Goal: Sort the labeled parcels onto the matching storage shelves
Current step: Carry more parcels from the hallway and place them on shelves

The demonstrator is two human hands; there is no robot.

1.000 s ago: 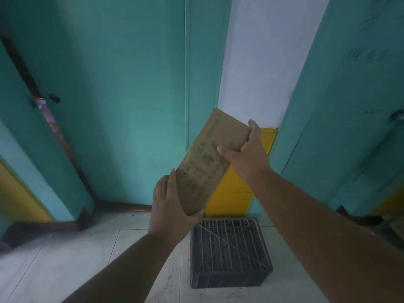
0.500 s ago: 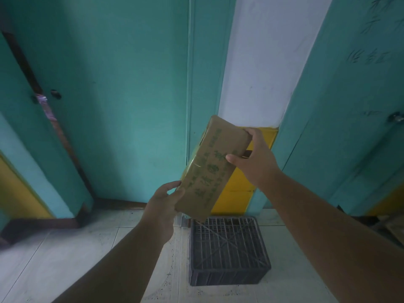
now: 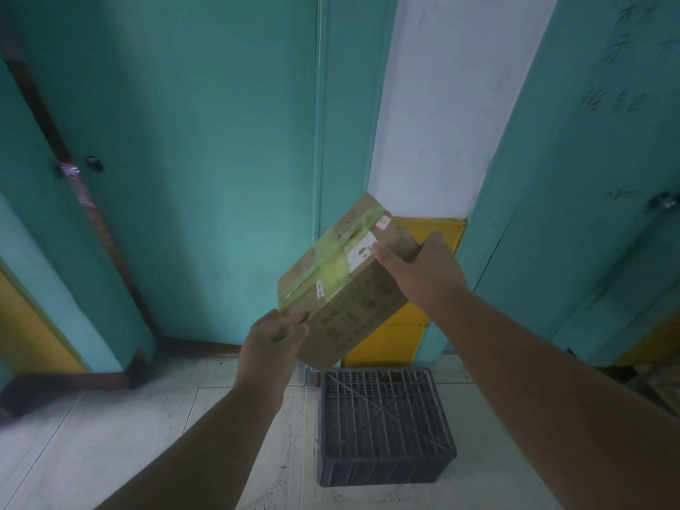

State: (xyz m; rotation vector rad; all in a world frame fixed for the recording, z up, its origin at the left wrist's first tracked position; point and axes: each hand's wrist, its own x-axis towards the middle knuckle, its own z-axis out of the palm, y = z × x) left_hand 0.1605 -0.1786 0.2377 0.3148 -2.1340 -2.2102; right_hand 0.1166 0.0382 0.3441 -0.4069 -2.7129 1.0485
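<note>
Parcel [image 3: 346, 288] is tilted in the air above the dark crate [image 3: 382, 425], no shelf in sight, so I judge sorting barely begun. My right hand [image 3: 423, 274] grips its upper end, my left hand [image 3: 272, 340] its lower corner; its white label [image 3: 362, 254] faces me.

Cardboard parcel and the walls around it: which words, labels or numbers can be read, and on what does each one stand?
No text here can be read with certainty.
Cardboard parcel, side face: green printed characters, too blurred to read.
White label on the taped top: marks too small.
Small white sticker near the far corner: red mark, unreadable.
Teal door, upper right: dark handwritten characters, too faint to read.
</note>
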